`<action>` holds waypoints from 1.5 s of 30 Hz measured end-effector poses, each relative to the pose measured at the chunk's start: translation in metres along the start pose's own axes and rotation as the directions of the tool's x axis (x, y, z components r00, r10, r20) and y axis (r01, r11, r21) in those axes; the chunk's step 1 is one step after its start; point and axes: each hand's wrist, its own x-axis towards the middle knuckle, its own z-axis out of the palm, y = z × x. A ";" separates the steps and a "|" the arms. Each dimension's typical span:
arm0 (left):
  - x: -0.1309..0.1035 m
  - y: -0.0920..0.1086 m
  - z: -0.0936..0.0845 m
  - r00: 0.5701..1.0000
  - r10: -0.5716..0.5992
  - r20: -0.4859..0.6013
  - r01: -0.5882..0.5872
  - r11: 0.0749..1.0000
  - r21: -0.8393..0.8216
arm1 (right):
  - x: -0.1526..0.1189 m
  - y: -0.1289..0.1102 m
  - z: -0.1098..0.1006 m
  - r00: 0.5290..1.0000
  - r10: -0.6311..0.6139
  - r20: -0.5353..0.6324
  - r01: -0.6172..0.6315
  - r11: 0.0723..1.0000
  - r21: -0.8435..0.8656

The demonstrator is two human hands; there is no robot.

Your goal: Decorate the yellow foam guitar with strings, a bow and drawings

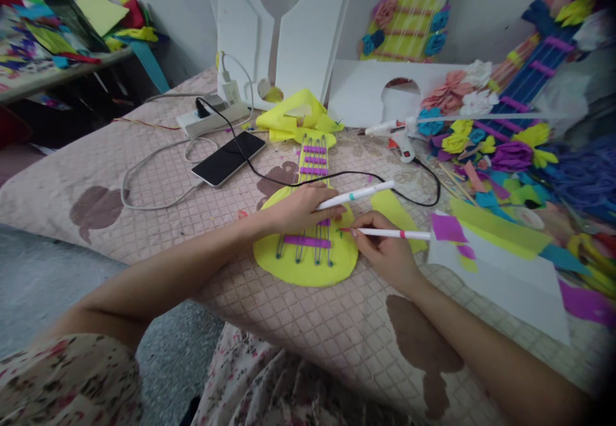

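Observation:
A yellow paper guitar with purple bars and thin strings lies flat on the cloth-covered table. Across its middle rests my left hand, fingers closed around a white marker with a teal band that points up to the right. My right hand pinches a white marker with a red band, its red tip touching or just above the guitar body's right side. Small green and red marks show near that tip.
Behind the guitar lie a phone, a power strip, crumpled yellow paper and a glue gun. A black cable crosses the guitar neck. White sheets, paper scraps and a flowered blue guitar are on the right.

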 end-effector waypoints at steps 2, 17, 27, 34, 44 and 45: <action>0.000 0.000 0.000 1.000 0.000 -0.001 0.000 1.000 0.001 | 0.000 0.000 0.000 1.000 -0.004 -0.005 0.004 1.000 -0.001; 0.001 0.000 0.000 1.000 -0.002 0.000 0.002 1.000 -0.013 | -0.001 0.001 -0.001 1.000 -0.007 -0.010 0.007 1.000 -0.013; 0.000 -0.001 0.000 1.000 0.003 0.001 -0.003 1.000 -0.016 | 0.000 0.000 0.000 1.000 -0.015 -0.002 0.015 1.000 0.002; 0.001 -0.001 0.001 1.000 0.006 -0.001 -0.006 1.000 -0.011 | 0.000 -0.001 0.000 1.000 -0.013 -0.001 0.013 1.000 0.000; 0.000 -0.002 0.001 1.000 0.014 -0.008 -0.014 1.000 -0.006 | -0.001 0.000 0.000 1.000 -0.006 0.028 0.007 1.000 -0.006; 0.000 -0.001 0.001 1.000 0.011 -0.008 -0.011 1.000 -0.001 | -0.001 0.000 0.000 1.000 -0.005 0.028 0.005 1.000 -0.002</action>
